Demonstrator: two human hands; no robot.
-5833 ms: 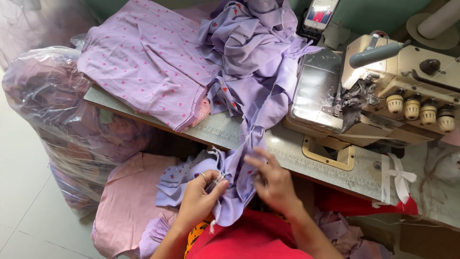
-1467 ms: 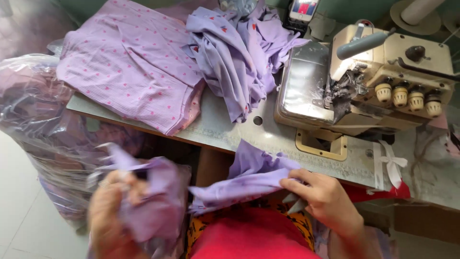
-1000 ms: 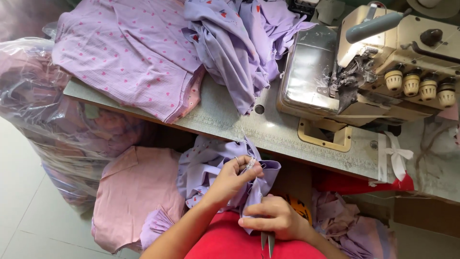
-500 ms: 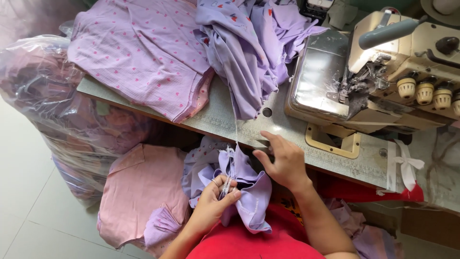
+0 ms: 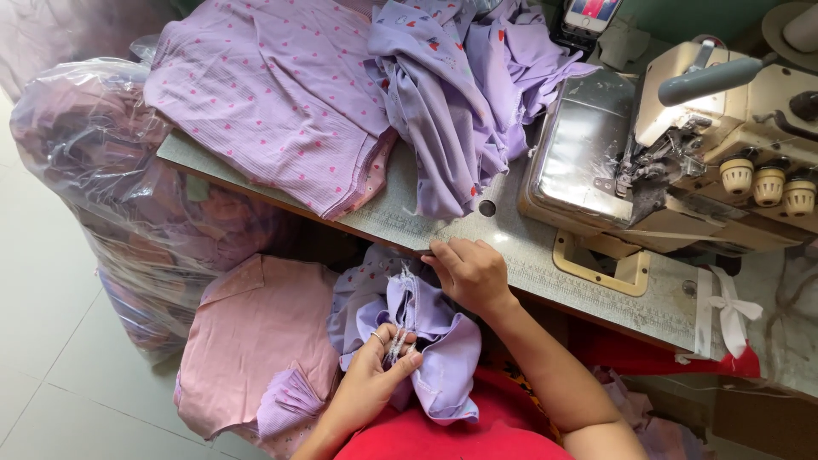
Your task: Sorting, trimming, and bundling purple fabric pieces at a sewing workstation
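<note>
The left hand point(image 5: 375, 375) pinches white threads on a lilac fabric piece point(image 5: 434, 341). The right hand point(image 5: 469, 273) grips its upper edge, touching the table point(image 5: 528, 255) edge.

Both hands low in frame, working close together

Left hand point(image 5: 379, 370) comes up from bottom centre, palm toward body, fingers curled in a pinch, ring visible on one finger. Right hand point(image 5: 469, 271) sits above it, knuckles up, fingers bent and pressed down, bare forearm running down-right out of frame
</note>
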